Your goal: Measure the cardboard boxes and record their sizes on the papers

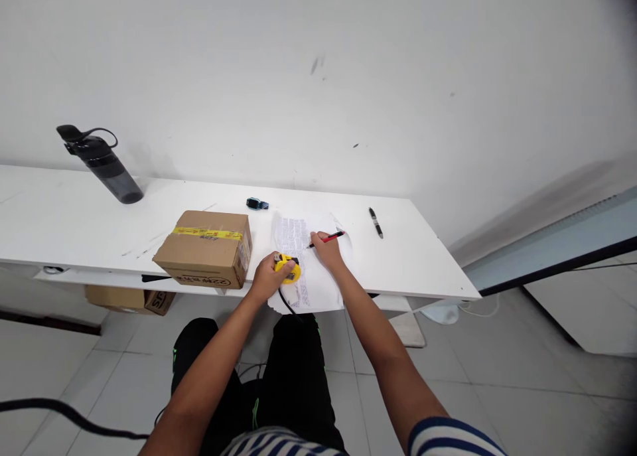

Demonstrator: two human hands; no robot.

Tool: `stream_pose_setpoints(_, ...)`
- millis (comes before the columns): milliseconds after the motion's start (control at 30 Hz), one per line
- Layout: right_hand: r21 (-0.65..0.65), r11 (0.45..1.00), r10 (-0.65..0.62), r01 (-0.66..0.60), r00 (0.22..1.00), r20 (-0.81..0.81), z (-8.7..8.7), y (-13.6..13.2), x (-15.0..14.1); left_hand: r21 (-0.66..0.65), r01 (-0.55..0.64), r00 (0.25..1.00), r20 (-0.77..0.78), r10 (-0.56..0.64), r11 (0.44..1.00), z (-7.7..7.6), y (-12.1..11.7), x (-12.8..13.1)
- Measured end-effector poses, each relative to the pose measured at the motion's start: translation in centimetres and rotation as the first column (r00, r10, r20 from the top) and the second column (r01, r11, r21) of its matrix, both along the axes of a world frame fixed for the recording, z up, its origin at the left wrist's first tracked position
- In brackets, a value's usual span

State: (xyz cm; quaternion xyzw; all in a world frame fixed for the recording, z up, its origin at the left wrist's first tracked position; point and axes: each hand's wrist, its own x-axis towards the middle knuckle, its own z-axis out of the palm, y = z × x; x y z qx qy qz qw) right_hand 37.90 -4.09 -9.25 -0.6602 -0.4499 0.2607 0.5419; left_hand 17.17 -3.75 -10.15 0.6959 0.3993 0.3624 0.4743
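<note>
My left hand [269, 277] is closed around a yellow tape measure [289, 271] with a black strap hanging from it, held over the lower left of a paper pad. In my right hand [326, 249] is a red and black pen [333, 237], its tip pointing left at the written lines. The paper [326, 290] is covered with handwriting on its left part and overhangs the front edge of the white table. Just left of my left hand sits a closed cardboard box [199, 250] with yellow tape across its top.
A dark water bottle [112, 170] stands at the back left by the wall. Behind the paper lies a small watch-like device [257, 204]; a black and silver pen [375, 223] rests to the right. Another carton [127, 299] is under the white table [413, 257].
</note>
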Motion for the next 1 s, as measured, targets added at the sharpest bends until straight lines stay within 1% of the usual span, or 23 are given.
stream_pose_setpoints(100, 0.008, 1.000, -0.017, 0.017, 1.000, -0.001, -0.2, 0.0, 0.0, 0.011, -0.006, 1.000, 0.000, 0.006, 1.000, 0.0, 0.0, 0.0)
stream_pose_setpoints(267, 0.019, 0.996, -0.085, 0.085, 0.996, -0.017, -0.4, -0.1, 0.0, 0.011, -0.004, 1.000, -0.012, 0.005, 1.000, 0.1, -0.1, -0.1)
stream_pose_setpoints(400, -0.013, 0.998, -0.066, 0.066, 0.998, -0.013, -0.2, -0.1, 0.1, -0.003, -0.010, 1.000, -0.010, 0.010, 1.000, 0.0, -0.1, -0.1)
stream_pose_setpoints(600, -0.003, 0.998, -0.065, 0.065, 0.998, -0.005, 0.0, -0.2, 0.0, 0.003, -0.013, 1.000, -0.004, 0.013, 1.000, -0.1, 0.0, -0.1)
stream_pose_setpoints(633, 0.005, 0.997, -0.079, 0.079, 0.997, -0.002, 0.0, -0.2, 0.0, 0.005, -0.012, 1.000, -0.004, 0.012, 1.000, -0.1, 0.0, -0.1)
stream_pose_setpoints(700, 0.026, 0.989, -0.144, 0.143, 0.990, 0.014, 0.1, -0.4, -0.1, 0.007, -0.009, 1.000, -0.003, 0.009, 1.000, -0.1, 0.0, -0.1)
stream_pose_setpoints(800, 0.056, 0.962, -0.273, 0.269, 0.959, 0.076, 0.0, -0.5, -0.1, -0.006, -0.016, 1.000, -0.002, 0.016, 1.000, 0.0, 0.0, 0.0)
stream_pose_setpoints(933, 0.142, 0.948, -0.314, 0.285, 0.909, 0.273, -0.9, -0.1, 0.2, -0.023, -0.023, 1.000, 0.001, 0.023, 0.999, 0.0, 0.1, 0.0)
stream_pose_setpoints(1000, 0.105, 0.951, -0.310, 0.292, 0.886, 0.345, -1.4, 0.4, 0.4, -0.030, -0.009, 1.000, 0.018, 0.009, 1.000, 0.0, 0.2, 0.0)
